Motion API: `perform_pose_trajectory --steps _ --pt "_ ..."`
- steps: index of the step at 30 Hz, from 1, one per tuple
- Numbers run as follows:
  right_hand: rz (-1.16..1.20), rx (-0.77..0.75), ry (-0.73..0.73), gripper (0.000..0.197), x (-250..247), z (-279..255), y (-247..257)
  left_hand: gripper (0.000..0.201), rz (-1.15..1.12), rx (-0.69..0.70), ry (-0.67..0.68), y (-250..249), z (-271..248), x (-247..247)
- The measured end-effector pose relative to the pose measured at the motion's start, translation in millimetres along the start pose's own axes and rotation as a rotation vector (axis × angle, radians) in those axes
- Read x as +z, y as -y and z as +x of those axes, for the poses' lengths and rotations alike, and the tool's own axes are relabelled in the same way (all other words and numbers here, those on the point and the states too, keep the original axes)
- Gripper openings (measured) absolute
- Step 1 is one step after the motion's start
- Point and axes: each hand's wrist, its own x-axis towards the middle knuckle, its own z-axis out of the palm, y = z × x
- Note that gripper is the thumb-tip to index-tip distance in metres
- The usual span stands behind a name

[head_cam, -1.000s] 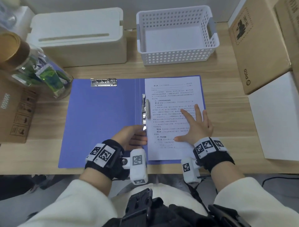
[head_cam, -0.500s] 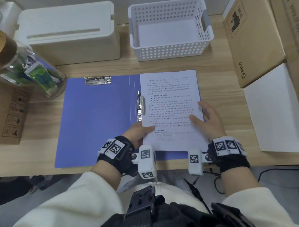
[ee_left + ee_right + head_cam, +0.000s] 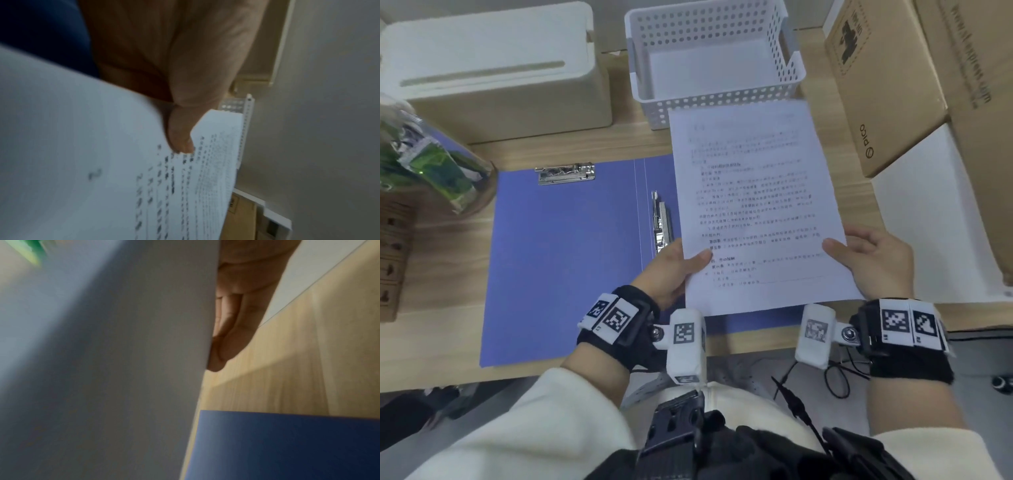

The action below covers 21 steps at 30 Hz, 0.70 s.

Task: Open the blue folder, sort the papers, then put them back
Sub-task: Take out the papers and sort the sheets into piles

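Note:
The blue folder (image 3: 571, 260) lies open and flat on the wooden desk, with a metal clip (image 3: 565, 173) at its top edge and a long clamp (image 3: 662, 222) along the spine. I hold the printed papers (image 3: 753, 205) raised above the folder's right half. My left hand (image 3: 674, 270) pinches their left edge, thumb on top, which the left wrist view shows as a thumb (image 3: 180, 139) on the papers (image 3: 102, 170). My right hand (image 3: 869, 263) grips the right edge, fingers (image 3: 224, 331) under the papers (image 3: 123, 353), with the folder (image 3: 287, 444) below.
A white perforated basket (image 3: 709, 58) stands just behind the papers. A white box (image 3: 493, 68) sits at the back left, a glass jar (image 3: 431, 161) at the left. Cardboard boxes (image 3: 887, 85) and a white sheet (image 3: 941, 212) fill the right side.
The papers lay on the folder's right half under my right palm. Both hands took them by the side edges and lifted them up and toward the basket.

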Motion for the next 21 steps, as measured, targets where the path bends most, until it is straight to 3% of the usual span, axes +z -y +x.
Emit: perform_pose_trajectory --steps 4,11,17,21 --pt "0.126 -0.019 0.018 0.020 13.3 -2.5 4.5 0.034 0.045 0.171 0.016 -18.1 -15.5 -14.5" --pt "0.276 -0.039 0.028 0.023 45.4 -7.4 11.0 0.034 0.017 0.307 -0.003 -21.4 -31.6 -39.4" --pt "0.231 -0.063 0.036 0.023 63.8 -7.6 13.6 0.067 -0.029 0.359 -0.035 -15.0 -41.1 -55.7" --pt "0.212 -0.062 0.048 0.022 70.3 -7.1 13.7 0.046 -0.040 0.372 -0.090 -13.6 -47.1 -59.8"
